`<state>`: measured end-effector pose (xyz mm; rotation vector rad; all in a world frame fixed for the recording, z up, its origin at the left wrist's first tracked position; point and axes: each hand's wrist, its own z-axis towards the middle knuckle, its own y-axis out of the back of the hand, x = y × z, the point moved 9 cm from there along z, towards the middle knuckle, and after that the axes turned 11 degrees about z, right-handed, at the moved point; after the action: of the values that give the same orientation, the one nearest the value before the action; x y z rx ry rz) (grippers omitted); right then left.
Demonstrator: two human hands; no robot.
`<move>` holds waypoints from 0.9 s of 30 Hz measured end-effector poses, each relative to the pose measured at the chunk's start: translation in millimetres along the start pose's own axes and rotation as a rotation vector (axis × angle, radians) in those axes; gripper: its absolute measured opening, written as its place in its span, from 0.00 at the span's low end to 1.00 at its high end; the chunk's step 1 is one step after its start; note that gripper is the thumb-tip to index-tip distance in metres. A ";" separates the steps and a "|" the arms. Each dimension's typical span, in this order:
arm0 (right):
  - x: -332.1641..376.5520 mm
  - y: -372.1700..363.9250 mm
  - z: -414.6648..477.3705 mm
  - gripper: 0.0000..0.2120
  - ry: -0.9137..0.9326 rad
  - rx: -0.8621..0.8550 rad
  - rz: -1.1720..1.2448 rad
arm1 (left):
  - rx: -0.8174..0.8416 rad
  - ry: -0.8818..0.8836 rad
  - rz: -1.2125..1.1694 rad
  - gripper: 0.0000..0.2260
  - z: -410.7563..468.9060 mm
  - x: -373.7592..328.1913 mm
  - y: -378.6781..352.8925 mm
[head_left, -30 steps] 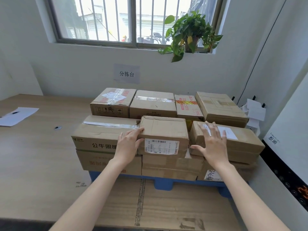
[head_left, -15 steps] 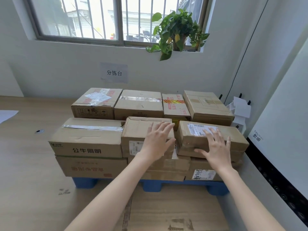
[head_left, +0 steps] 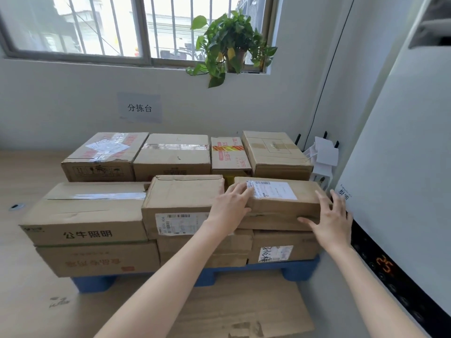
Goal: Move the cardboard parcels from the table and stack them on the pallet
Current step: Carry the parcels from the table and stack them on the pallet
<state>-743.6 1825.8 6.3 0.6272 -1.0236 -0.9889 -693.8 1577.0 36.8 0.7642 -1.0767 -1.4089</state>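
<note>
Logging fingers (head_left: 240,191) first. State?

— Left hand (head_left: 230,203): fingers straight, laid against the left end of the labelled parcel (head_left: 280,208). Right hand (head_left: 332,220): fingers straight and spread at its right end, thumb on the front face. Neither hand curls round it.

— Parcel location?

— Top layer, front right corner of the blue pallet (head_left: 301,270), resting on a lower parcel (head_left: 283,242), just beside the middle parcel (head_left: 183,193).

— Stock on the pallet?

— Two layers along the front edge. Back-row parcels (head_left: 173,152): four showing.

— Outstanding?

— No parcel in view off the pallet. Judged near complete, with this one only being squared up. Whatever lies outside the view is unchecked.
</note>
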 end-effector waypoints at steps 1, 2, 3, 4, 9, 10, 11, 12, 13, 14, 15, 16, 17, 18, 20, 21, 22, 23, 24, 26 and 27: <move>-4.3 0.5 0.7 0.42 -0.024 0.001 0.018 | -0.012 0.002 0.005 0.24 -0.3 -0.1 0.7; -8.3 -0.7 1.7 0.41 -0.046 0.011 0.044 | -0.021 0.004 0.008 0.24 -0.4 0.4 1.2; -11.2 -3.0 2.4 0.40 -0.067 0.033 0.083 | -0.028 0.003 0.015 0.24 -0.7 0.8 2.1; -12.6 -5.5 3.1 0.39 -0.086 0.059 0.137 | -0.034 -0.002 0.023 0.24 -1.0 0.7 3.4; -3.9 -10.1 2.6 0.36 -0.064 0.112 0.360 | -0.052 0.001 0.024 0.22 -7.2 2.0 11.7; -1.7 -10.0 2.0 0.35 -0.059 0.106 0.375 | -0.053 0.005 0.024 0.21 -8.9 3.4 12.9; 0.4 -10.6 1.3 0.35 -0.054 0.103 0.380 | -0.053 0.009 0.027 0.21 -10.3 5.2 13.8; 2.3 -11.8 0.3 0.35 -0.049 0.103 0.382 | -0.053 0.012 0.030 0.21 -11.4 7.3 14.4; 4.2 -13.3 -0.8 0.36 -0.047 0.105 0.380 | -0.051 0.019 0.029 0.20 -12.3 9.4 14.7; 5.3 -14.9 -1.7 0.36 -0.044 0.108 0.376 | -0.046 0.026 0.025 0.20 -13.4 11.6 14.5; 6.3 -16.3 -2.8 0.36 -0.044 0.111 0.371 | -0.038 0.033 0.016 0.20 -14.2 13.3 13.8; 6.5 -17.1 -3.9 0.36 -0.045 0.111 0.371 | -0.028 0.038 0.005 0.20 -15.2 14.2 12.9; 6.8 -17.0 -5.0 0.36 -0.048 0.111 0.375 | -0.020 0.040 -0.005 0.21 -16.4 14.5 12.2; 6.3 -17.2 -5.9 0.36 -0.049 0.109 0.379 | -0.013 0.042 -0.013 0.21 -17.6 14.4 11.5; 5.9 -16.1 -7.6 0.36 -0.051 0.107 0.380 | 0.000 0.043 -0.027 0.22 -19.1 14.6 10.6; 6.3 -15.0 -8.6 0.36 -0.053 0.108 0.375 | 0.004 0.044 -0.033 0.22 -19.5 14.9 10.4; 5.9 -14.9 -8.9 0.36 -0.051 0.108 0.372 | 0.007 0.046 -0.041 0.22 -20.0 15.4 10.6; 6.5 -14.2 -9.9 0.36 -0.053 0.113 0.365 | 0.010 0.046 -0.052 0.22 -20.2 15.9 10.7; 6.3 -13.9 -10.2 0.37 -0.051 0.114 0.355 | 0.014 0.045 -0.065 0.22 -20.8 16.2 10.9; 6.5 -12.0 -10.7 0.37 -0.044 0.110 0.323 | 0.017 0.043 -0.087 0.23 -22.2 17.2 11.2; 7.4 -10.4 -11.2 0.38 -0.038 0.109 0.306 | 0.018 0.047 -0.102 0.24 -23.0 18.5 11.4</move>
<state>-736.0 1814.5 -3.8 0.5234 -1.1740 -0.6826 -670.9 1555.5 41.3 0.8716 -1.0275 -1.4619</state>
